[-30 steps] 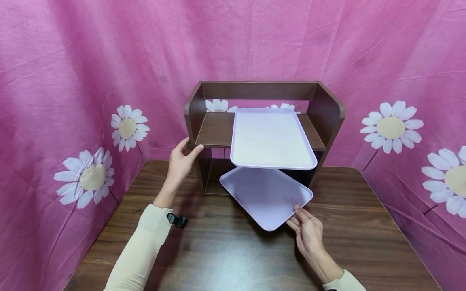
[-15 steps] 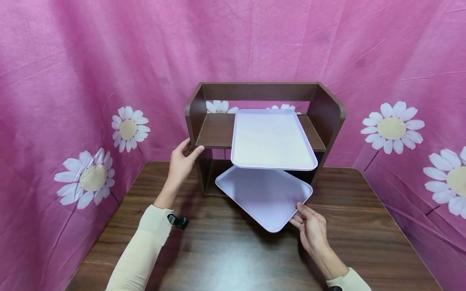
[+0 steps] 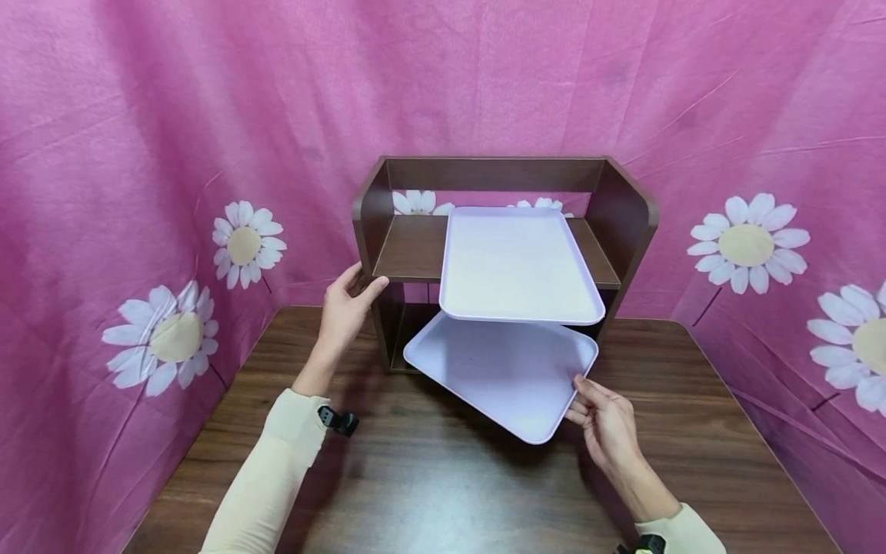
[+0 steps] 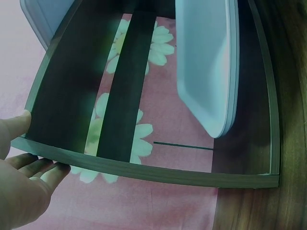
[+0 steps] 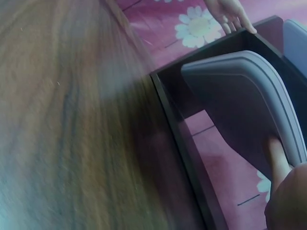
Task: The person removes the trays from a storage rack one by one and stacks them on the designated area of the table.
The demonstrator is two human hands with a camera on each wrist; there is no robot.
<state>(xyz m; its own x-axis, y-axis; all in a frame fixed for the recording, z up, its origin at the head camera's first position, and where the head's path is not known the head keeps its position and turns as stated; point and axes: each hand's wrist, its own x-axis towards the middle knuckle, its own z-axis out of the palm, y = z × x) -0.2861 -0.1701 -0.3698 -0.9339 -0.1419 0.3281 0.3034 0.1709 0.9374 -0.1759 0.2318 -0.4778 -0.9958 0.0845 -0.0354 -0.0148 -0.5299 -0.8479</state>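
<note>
A dark brown two-tier desktop shelf (image 3: 413, 248) stands at the back of the table. My left hand (image 3: 342, 312) grips its left side panel at the height of the middle board, thumb in front and fingers on the outside. One pale purple tray (image 3: 519, 265) lies on the middle board, its front end jutting past the board's edge. Below it, a second purple tray (image 3: 505, 377) slants out of the lower compartment, its front corner over the table. My right hand (image 3: 609, 423) pinches this lower tray's right edge, thumb above, fingers beneath. The upper tray overlaps its back part in the head view.
The brown wood-grain table (image 3: 429, 492) extends in front of the shelf. A pink curtain (image 3: 484, 77) with printed daisies hangs behind and at both sides. The right side panel (image 3: 623, 219) of the shelf rises close to the upper tray's right edge.
The right hand has moved slightly right and the lower tray has turned with it; its front corner has swung right and its left corner further left. The left hand and upper tray stay put.
</note>
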